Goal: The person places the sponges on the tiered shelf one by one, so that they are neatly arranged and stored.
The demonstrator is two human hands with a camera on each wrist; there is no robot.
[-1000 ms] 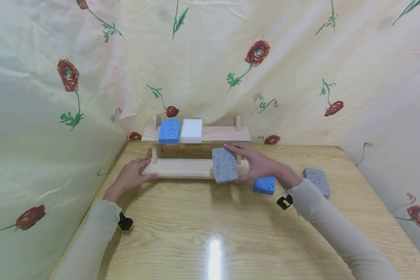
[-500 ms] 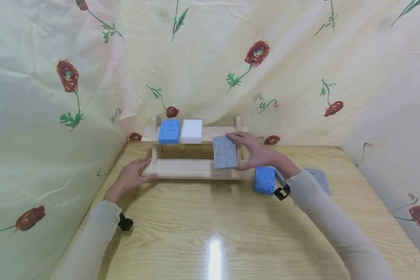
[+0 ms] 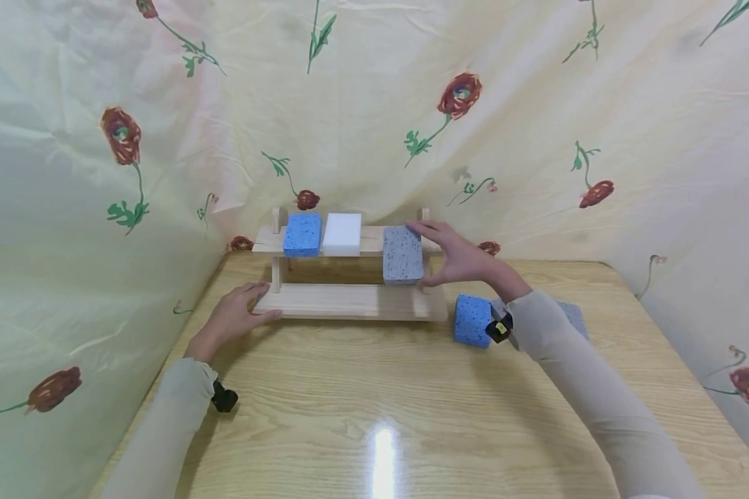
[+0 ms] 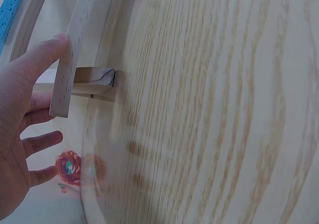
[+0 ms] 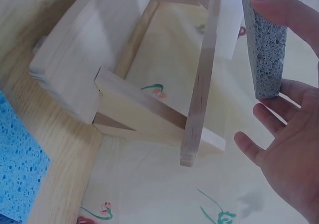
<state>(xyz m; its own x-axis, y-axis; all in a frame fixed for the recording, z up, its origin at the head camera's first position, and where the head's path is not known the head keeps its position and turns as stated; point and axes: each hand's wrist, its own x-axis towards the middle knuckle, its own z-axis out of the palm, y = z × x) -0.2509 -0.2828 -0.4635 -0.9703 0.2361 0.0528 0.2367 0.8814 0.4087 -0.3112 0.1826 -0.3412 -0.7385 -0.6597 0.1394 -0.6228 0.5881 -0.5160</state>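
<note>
A speckled grey sponge is pinched between the thumb and fingers of my right hand. It hangs in front of and over the right part of the two-tier wooden shelf. In the right wrist view the grey sponge is apart from the upper board. My left hand grips the left end of the lower board, thumb on the front edge and fingers behind. On the upper board lie a blue sponge and, right of it, a white sponge.
Right of the shelf, another blue sponge lies on the wooden table. Beyond it a grey sponge is partly hidden by the right sleeve. A flowered cloth hangs behind and at the sides.
My right hand has raised the grey sponge from before the lower board to the upper board's height and straightened it. My left hand has stayed in place.
</note>
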